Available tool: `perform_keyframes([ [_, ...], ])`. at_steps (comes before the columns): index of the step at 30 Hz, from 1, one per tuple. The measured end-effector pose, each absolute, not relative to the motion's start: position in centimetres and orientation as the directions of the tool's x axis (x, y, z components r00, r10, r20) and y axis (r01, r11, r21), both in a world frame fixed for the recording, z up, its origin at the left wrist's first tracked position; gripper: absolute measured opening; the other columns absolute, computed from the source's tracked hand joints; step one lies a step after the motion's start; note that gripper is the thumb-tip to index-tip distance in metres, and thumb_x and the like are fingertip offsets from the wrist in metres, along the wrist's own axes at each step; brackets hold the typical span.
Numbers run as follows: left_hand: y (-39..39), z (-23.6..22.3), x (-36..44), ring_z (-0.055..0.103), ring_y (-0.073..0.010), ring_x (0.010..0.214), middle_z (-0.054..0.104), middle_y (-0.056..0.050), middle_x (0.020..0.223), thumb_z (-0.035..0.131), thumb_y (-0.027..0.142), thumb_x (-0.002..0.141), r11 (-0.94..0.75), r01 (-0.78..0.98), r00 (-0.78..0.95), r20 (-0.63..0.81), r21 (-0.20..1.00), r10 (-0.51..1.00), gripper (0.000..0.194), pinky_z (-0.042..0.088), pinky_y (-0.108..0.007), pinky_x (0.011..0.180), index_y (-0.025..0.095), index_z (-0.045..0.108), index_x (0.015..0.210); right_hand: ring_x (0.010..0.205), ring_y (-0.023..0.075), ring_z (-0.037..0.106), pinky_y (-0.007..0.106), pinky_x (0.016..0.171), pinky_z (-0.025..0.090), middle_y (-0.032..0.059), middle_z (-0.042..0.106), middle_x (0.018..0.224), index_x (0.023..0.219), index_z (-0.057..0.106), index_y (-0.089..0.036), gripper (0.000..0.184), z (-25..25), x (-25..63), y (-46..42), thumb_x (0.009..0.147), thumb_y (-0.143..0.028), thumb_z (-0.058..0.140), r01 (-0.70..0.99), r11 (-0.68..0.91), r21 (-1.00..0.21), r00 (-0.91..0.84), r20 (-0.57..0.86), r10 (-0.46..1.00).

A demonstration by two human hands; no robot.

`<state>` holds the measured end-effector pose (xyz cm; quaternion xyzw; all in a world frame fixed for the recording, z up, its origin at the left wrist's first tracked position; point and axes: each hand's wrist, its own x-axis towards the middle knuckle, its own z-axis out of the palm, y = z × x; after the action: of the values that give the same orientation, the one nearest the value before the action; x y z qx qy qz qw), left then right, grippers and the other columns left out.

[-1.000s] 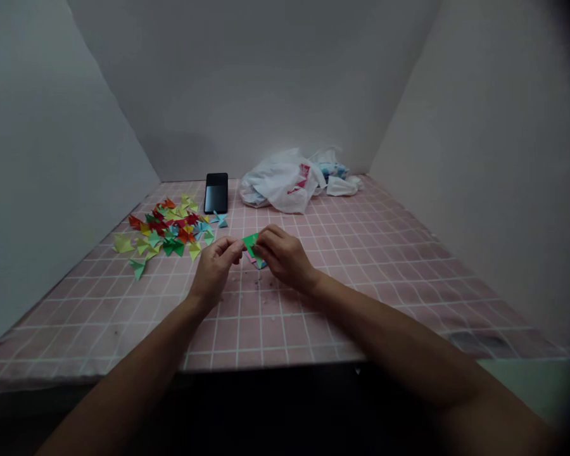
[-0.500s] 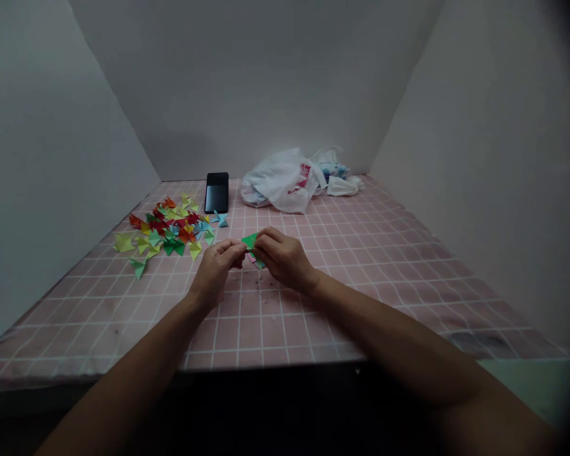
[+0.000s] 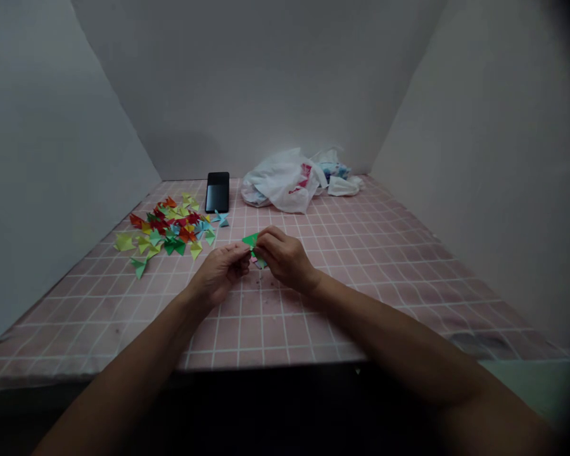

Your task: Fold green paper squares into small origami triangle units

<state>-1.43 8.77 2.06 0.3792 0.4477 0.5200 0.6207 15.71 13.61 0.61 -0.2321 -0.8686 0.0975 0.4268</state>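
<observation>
My left hand [image 3: 222,271] is closed in a pinch, thumb and forefinger pressed together over the middle of the table. My right hand [image 3: 285,256] pinches from the other side, its fingertips almost meeting the left ones. Between them is a small piece of green paper, mostly hidden by the fingers. Bright green paper [image 3: 250,239] shows just behind the fingertips; whether it is the same piece I cannot tell. Below the fingers, pink and bluish paper edges [image 3: 259,261] peek out on the table.
Several folded paper pieces [image 3: 173,246] in red, orange, yellow, green and blue lie heaped at the left. A black phone [image 3: 217,192] lies behind them. A white plastic bag [image 3: 282,180] and a crumpled white packet [image 3: 342,185] sit by the back wall. Pink checked cloth [image 3: 370,253] covers the table.
My left hand has shifted slightly right and turned, its fingers now closer to my right fingertips. The right hand has barely moved.
</observation>
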Motion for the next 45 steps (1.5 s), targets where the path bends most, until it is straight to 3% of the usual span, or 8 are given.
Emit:
perform_keyframes([
  [9, 8.8, 2.2, -1.4, 0.045, -0.0079, 0.058, 0.051, 0.004, 0.065, 0.086, 0.034, 0.066, 0.205, -0.333, 0.106, -0.179, 0.920, 0.978, 0.031, 0.036, -0.022, 0.054, 0.016, 0.061, 0.068, 0.087, 0.0199, 0.058, 0.032, 0.079, 0.048, 0.0084, 0.060, 0.092, 0.086, 0.053, -0.021, 0.022, 0.6, 15.6, 13.4, 0.105, -0.022, 0.042, 0.282, 0.863, -0.418, -0.501, 0.703, 0.504],
  [16, 8.6, 2.4, -0.9, 0.042, -0.0084, 0.056, 0.051, 0.004, 0.061, 0.083, 0.041, 0.069, 0.026, -0.203, 0.013, -0.024, 0.979, 1.000, 0.034, 0.034, -0.024, 0.055, 0.018, 0.058, 0.067, 0.086, 0.0194, 0.058, 0.031, 0.078, 0.047, 0.0065, 0.058, 0.090, 0.085, 0.053, -0.021, 0.021, 0.5, 15.6, 13.5, 0.104, -0.023, 0.046, 0.255, 0.861, -0.441, -0.463, 0.726, 0.509],
  [22, 8.6, 2.4, -0.9, 0.046, -0.0093, 0.059, 0.055, 0.003, 0.068, 0.079, 0.035, 0.070, -0.089, -0.129, -0.093, 0.078, 0.988, 0.993, 0.024, 0.036, -0.024, 0.057, 0.018, 0.065, 0.079, 0.083, 0.0181, 0.057, 0.031, 0.077, 0.046, 0.0043, 0.058, 0.087, 0.083, 0.055, -0.021, 0.019, 0.5, 15.6, 13.9, 0.101, -0.021, 0.052, 0.230, 0.820, -0.524, -0.378, 0.728, 0.572],
  [28, 9.0, 1.2, -0.9, 0.051, -0.0113, 0.064, 0.060, 0.003, 0.074, 0.083, 0.035, 0.069, -0.162, 0.004, -0.074, 0.162, 0.987, 0.984, 0.029, 0.039, -0.024, 0.059, 0.018, 0.068, 0.087, 0.079, 0.0175, 0.055, 0.031, 0.073, 0.044, 0.0027, 0.056, 0.082, 0.081, 0.055, -0.020, 0.018, 0.3, 15.5, 14.1, 0.099, -0.019, 0.058, 0.180, 0.823, -0.539, -0.336, 0.752, 0.567],
  [34, 8.8, 1.1, -1.1, 0.050, -0.0114, 0.062, 0.060, 0.002, 0.074, 0.075, 0.035, 0.081, -0.283, 0.087, -0.127, 0.292, 0.955, 0.948, 0.018, 0.040, -0.025, 0.059, 0.018, 0.068, 0.085, 0.082, 0.0182, 0.057, 0.032, 0.075, 0.046, 0.0045, 0.058, 0.087, 0.083, 0.057, -0.021, 0.018, 0.3, 15.5, 13.9, 0.101, -0.022, 0.054, 0.213, 0.819, -0.533, -0.374, 0.730, 0.572],
  [40, 8.7, 1.3, -1.0, 0.048, -0.0114, 0.060, 0.057, 0.003, 0.067, 0.074, 0.035, 0.081, -0.245, 0.107, -0.127, 0.257, 0.964, 0.958, 0.019, 0.038, -0.026, 0.059, 0.017, 0.069, 0.080, 0.087, 0.0187, 0.060, 0.032, 0.077, 0.049, 0.0060, 0.060, 0.092, 0.085, 0.058, -0.021, 0.020, 0.2, 15.5, 13.8, 0.103, -0.025, 0.051, 0.238, 0.847, -0.476, -0.419, 0.736, 0.532],
  [45, 8.8, 1.3, -0.8, 0.046, -0.0099, 0.058, 0.056, 0.004, 0.064, 0.076, 0.033, 0.073, -0.161, -0.010, -0.164, 0.157, 0.987, 0.974, 0.018, 0.035, -0.024, 0.059, 0.016, 0.068, 0.074, 0.088, 0.0189, 0.060, 0.032, 0.078, 0.049, 0.0063, 0.060, 0.095, 0.086, 0.058, -0.021, 0.018, 0.3, 15.4, 13.7, 0.102, -0.025, 0.052, 0.241, 0.849, -0.470, -0.439, 0.727, 0.528],
])
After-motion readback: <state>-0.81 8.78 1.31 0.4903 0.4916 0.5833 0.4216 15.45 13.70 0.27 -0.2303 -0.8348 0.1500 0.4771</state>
